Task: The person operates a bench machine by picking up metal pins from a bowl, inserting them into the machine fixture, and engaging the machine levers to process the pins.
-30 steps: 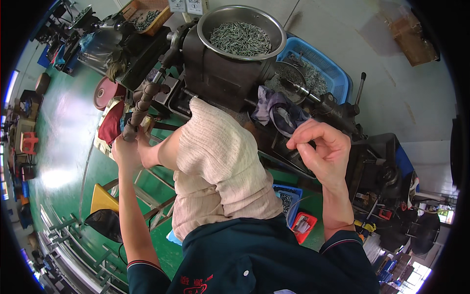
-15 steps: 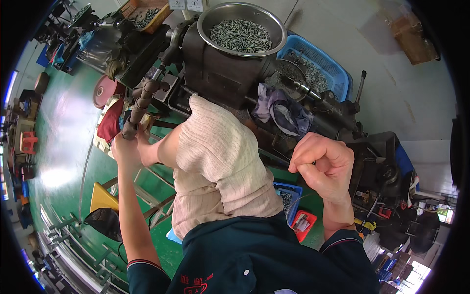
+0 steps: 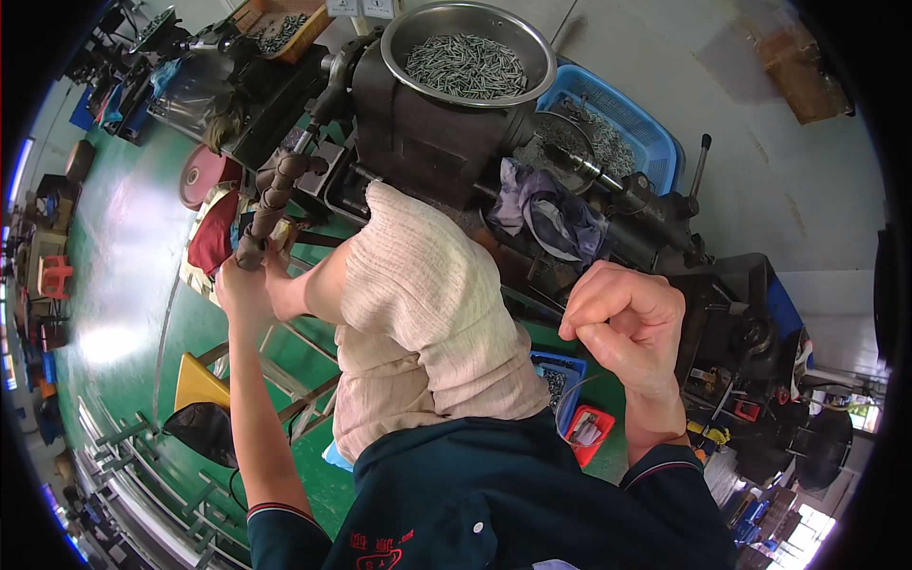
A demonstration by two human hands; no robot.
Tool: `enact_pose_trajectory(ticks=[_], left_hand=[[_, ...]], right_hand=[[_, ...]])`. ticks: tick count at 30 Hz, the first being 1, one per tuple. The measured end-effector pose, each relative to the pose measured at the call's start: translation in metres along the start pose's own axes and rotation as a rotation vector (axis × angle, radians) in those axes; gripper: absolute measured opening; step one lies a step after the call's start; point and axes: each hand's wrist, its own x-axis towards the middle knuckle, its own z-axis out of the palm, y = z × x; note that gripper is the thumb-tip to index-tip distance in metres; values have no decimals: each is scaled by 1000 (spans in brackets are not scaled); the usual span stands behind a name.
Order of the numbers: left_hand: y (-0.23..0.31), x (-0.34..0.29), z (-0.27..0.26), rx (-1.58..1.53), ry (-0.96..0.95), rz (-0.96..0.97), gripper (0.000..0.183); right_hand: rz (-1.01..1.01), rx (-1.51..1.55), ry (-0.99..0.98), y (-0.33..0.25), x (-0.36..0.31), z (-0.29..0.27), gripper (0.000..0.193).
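At the left, my left hand (image 3: 245, 288) is closed round the lower end of a brown, lumpy wrapped lever (image 3: 277, 182), which rises to the dark machine (image 3: 413, 142). My right hand (image 3: 629, 321) is held up at the right, thumb and fingertips pinched together; whatever they hold, if anything, is hidden. On top of the machine stands a steel bowl (image 3: 391, 59) with many small metal pins (image 3: 465, 68) in it. A crumpled purple-grey cloth (image 3: 546, 209) lies over the machine's front, just beyond my right hand.
Behind the machine's right end sits a blue basket (image 3: 655, 133) of small metal parts. A blue bin (image 3: 570, 410) and a red tray (image 3: 591, 437) are low beside my legs. A yellow stool seat (image 3: 201, 385) stands at the left; a cardboard box (image 3: 806, 81) is far right.
My right hand has shifted very slightly left, still pinched. The left hand stays on the lever, with no clear movement.
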Motion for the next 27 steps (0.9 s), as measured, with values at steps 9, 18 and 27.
enact_pose_trajectory(ticks=[9,18,27], left_hand=[[-2,-1,-1,-11,-8,-9,22],[0,1,0,-35,8,34,21],[0,0,1,-22,2,-2,21]], right_hand=[[80,-54,40,15,8,-9,6],[144,-831,266,146,88,-113,20],[350,-411,199,205,120,-121,15]])
